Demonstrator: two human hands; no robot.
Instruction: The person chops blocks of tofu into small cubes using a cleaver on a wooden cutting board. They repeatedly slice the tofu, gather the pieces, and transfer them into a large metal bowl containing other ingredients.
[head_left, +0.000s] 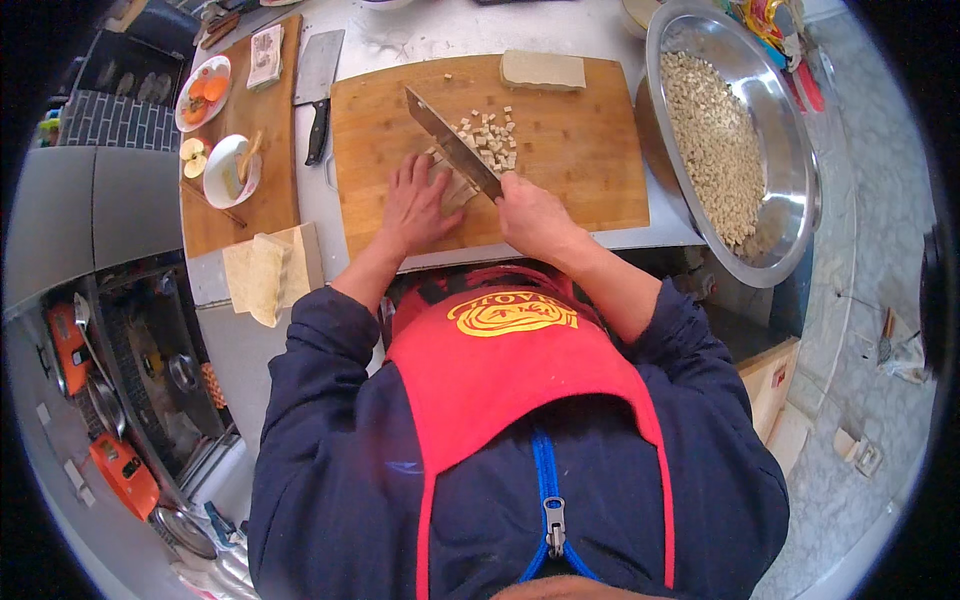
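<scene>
My right hand (536, 212) grips the handle of a broad-bladed kitchen knife (454, 144). The blade lies at a slant over a wooden cutting board (592, 157), beside my left hand. Spread over pale strips (456, 193) of what looks like firm tofu, my left hand (417, 204) presses them to the board, fingertips close to the blade. Beyond the knife is a loose pile of small pale cubes (493, 139), with one stray cube (448, 76) farther off. An uncut pale block (543, 70) lies at the board's far edge.
At right, a large steel basin (796, 142) holds many pale cubes (709, 142). A cleaver (319, 71) lies left of my board. A second board (279, 150) carries a plate (184, 105), a cut apple (195, 156) and a bowl (219, 171). Folded pale cloth-like material (259, 274) overhangs the counter edge.
</scene>
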